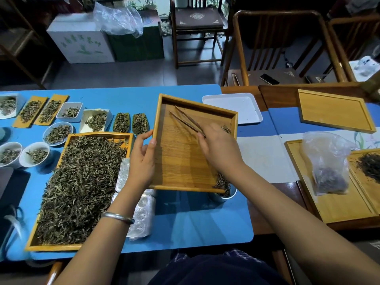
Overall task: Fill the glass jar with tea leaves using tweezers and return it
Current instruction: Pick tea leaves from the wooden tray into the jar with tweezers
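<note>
The glass jar (223, 195) stands on the blue mat (185, 223) under the near right corner of a tilted bamboo tray (185, 161), so only part of its rim and wall shows, with tea leaves (223, 182) heaped at that tray corner right above its mouth. The mat covers most of the table; on its left lies a big bamboo tray of loose tea (80, 186), the largest heap in view. Behind the table a white carton (80, 40) carries green brush writing too blurred to read, and a crumpled clear bag rests on top of the boxes. The left hand (141, 161) grips the tilted tray's left edge, thumb over the rim, a silver bangle (118, 217) on the wrist. The right hand (220, 147) is closed around wooden tweezers (187, 122), whose open ends point away across the tray floor. A white plastic tray (232, 109) sits behind. Clear plastic lids (141, 212) lie stacked beside the left wrist. Small white bowls (35, 154) of tea line the far left.
</note>
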Demonstrator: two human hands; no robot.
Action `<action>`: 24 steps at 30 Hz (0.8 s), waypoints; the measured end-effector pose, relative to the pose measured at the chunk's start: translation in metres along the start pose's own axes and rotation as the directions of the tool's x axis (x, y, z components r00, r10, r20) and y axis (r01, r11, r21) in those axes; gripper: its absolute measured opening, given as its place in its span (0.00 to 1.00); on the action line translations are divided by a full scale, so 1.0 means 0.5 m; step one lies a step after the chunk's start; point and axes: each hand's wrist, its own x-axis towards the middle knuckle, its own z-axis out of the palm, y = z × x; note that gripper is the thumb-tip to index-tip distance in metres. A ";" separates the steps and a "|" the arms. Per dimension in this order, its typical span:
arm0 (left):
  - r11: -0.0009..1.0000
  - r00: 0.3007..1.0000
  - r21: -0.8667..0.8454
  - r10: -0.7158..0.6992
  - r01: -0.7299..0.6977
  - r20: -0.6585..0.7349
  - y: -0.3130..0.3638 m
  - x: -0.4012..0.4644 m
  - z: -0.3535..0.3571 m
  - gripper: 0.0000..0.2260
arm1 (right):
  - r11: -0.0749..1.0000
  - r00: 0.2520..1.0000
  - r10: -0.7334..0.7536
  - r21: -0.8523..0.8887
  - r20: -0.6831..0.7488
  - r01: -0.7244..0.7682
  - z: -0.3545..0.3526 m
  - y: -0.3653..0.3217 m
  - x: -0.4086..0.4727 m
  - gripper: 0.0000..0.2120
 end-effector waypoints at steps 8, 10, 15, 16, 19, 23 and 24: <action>1.000 1.000 0.027 -0.006 0.006 -0.013 -0.004 0.002 0.002 0.10 | 0.998 0.999 0.051 -0.029 -0.011 -0.051 0.010 0.028 -0.021 0.14; 1.000 1.000 0.016 -0.017 0.017 -0.009 -0.006 0.003 0.002 0.10 | 0.998 0.998 0.058 -0.028 -0.006 -0.059 0.012 0.032 -0.023 0.15; 1.000 1.000 0.000 -0.021 0.021 0.001 -0.004 0.002 0.002 0.10 | 0.997 0.998 0.067 -0.026 0.000 -0.067 0.010 0.035 -0.021 0.15; 1.000 1.000 0.002 -0.022 0.022 0.001 -0.003 0.002 0.002 0.10 | 0.998 0.998 0.067 -0.022 -0.003 -0.067 0.009 0.036 -0.020 0.15; 1.000 1.000 -0.004 -0.020 0.020 -0.003 -0.001 0.002 0.003 0.09 | 0.999 0.999 0.041 0.008 -0.015 -0.041 0.006 0.027 -0.019 0.16; 0.999 1.000 0.043 0.009 -0.009 -0.007 0.003 0.003 0.005 0.08 | 0.998 0.999 0.019 0.053 -0.027 -0.017 0.009 0.012 -0.009 0.16; 0.998 1.000 0.058 0.015 -0.015 -0.008 0.003 0.004 0.005 0.09 | 0.998 0.999 0.024 0.059 -0.031 -0.022 0.010 0.011 -0.007 0.16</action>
